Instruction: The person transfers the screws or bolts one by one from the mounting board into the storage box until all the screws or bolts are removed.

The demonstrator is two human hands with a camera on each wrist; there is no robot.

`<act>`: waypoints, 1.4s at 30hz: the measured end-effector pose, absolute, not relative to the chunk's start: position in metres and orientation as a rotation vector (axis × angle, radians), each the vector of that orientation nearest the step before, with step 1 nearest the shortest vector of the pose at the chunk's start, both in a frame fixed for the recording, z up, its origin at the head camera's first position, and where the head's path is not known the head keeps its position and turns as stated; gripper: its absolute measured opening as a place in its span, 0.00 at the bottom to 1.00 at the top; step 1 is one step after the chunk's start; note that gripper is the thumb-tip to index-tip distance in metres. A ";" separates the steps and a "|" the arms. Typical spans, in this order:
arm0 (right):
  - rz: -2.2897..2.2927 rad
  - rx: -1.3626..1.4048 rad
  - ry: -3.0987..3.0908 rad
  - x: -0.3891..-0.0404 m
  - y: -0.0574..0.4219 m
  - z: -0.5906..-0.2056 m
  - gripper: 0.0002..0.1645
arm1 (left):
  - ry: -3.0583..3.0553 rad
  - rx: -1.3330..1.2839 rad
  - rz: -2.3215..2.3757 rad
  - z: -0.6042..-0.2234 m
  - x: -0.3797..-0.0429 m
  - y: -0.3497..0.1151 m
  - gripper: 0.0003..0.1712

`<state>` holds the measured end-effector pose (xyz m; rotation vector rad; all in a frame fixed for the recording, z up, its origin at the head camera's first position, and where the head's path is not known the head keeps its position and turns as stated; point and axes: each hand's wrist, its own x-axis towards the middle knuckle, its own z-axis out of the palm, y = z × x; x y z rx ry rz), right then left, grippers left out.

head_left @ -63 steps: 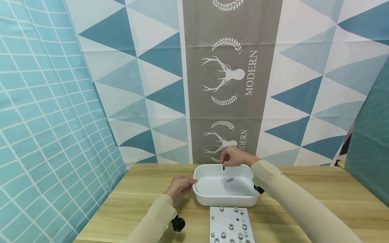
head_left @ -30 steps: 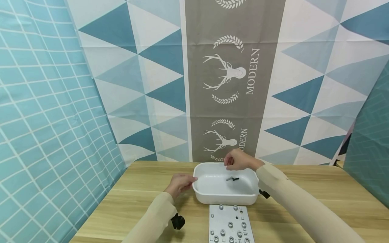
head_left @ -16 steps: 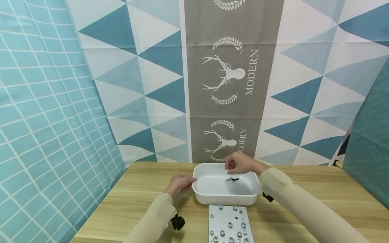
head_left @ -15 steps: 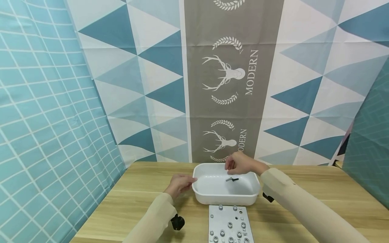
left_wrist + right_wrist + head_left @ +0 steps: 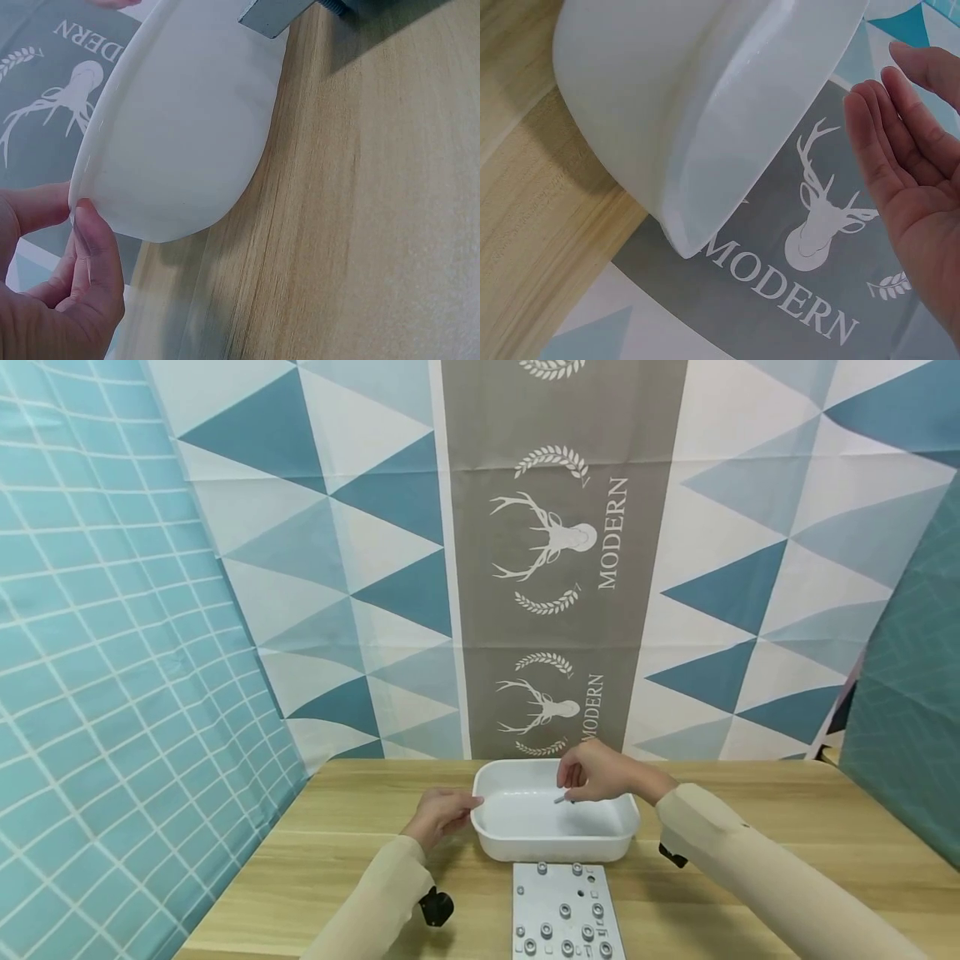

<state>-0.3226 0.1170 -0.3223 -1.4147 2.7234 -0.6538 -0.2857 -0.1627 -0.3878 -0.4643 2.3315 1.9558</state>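
Observation:
A white plastic basin (image 5: 525,850) stands on the wooden table. My left hand (image 5: 444,814) pinches its left rim, thumb and fingertips on either side in the left wrist view. My right hand (image 5: 596,772) hovers over the basin's right half. In the right wrist view the fingers of that hand (image 5: 907,142) are loosely bent, thumb apart, with nothing between them. Below it a grey bolt (image 5: 559,800) lies in the basin, partly covered in the head view. Of the black screw beside it, only a dark bit shows under the hand.
A pale metal plate (image 5: 547,897) set with several socket-head screws lies in front of the basin, near the table's front edge. Wooden tabletop (image 5: 360,827) extends to both sides. A patterned cloth (image 5: 405,693) hangs behind the table.
My right hand has let go of the black screw, which dropped beside the grey bolt. Since then that hand has lowered over both. The left hand keeps its hold on the rim.

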 end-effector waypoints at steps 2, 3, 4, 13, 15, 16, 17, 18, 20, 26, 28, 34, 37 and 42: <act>-0.652 -1.423 2.712 -0.318 0.119 -0.323 0.04 | 2.334 -0.464 1.950 -0.389 -0.285 -0.163 0.18; -0.650 -1.424 2.708 -0.315 0.119 -0.323 0.04 | 2.334 -0.464 1.947 -0.389 -0.285 -0.163 0.18; -0.651 -1.427 2.705 -0.313 0.120 -0.323 0.04 | 2.331 -0.465 1.948 -0.390 -0.285 -0.163 0.19; -0.675 -1.427 2.689 -0.300 0.128 -0.327 0.03 | 2.321 -0.482 1.953 -0.393 -0.286 -0.161 0.18; -0.667 -1.424 2.695 -0.298 0.129 -0.328 0.03 | 2.318 -0.474 1.960 -0.393 -0.286 -0.161 0.19; -0.665 -1.423 2.694 -0.297 0.130 -0.329 0.03 | 2.318 -0.470 1.962 -0.394 -0.286 -0.161 0.19; -0.663 -1.422 2.694 -0.295 0.130 -0.330 0.03 | 2.317 -0.466 1.965 -0.394 -0.286 -0.161 0.19; -0.660 -1.422 2.692 -0.294 0.131 -0.331 0.03 | 2.319 -0.468 1.967 -0.394 -0.286 -0.161 0.19; -0.655 -1.432 2.689 -0.292 0.132 -0.332 0.03 | 2.325 -0.474 1.967 -0.393 -0.286 -0.161 0.20; -0.678 -1.468 2.680 -0.288 0.137 -0.336 0.03 | 2.330 -0.490 1.973 -0.390 -0.288 -0.161 0.20; -0.687 -1.485 2.672 -0.286 0.139 -0.336 0.03 | 2.336 -0.493 1.965 -0.389 -0.289 -0.161 0.20; -0.698 -1.528 2.651 -0.282 0.144 -0.339 0.03 | 2.366 -0.483 1.933 -0.386 -0.291 -0.162 0.20; -0.709 -1.539 2.644 -0.280 0.146 -0.341 0.03 | 2.376 -0.479 1.922 -0.387 -0.292 -0.162 0.19; -0.716 -1.511 2.639 -0.271 0.149 -0.342 0.03 | 2.382 -0.469 1.910 -0.387 -0.291 -0.160 0.18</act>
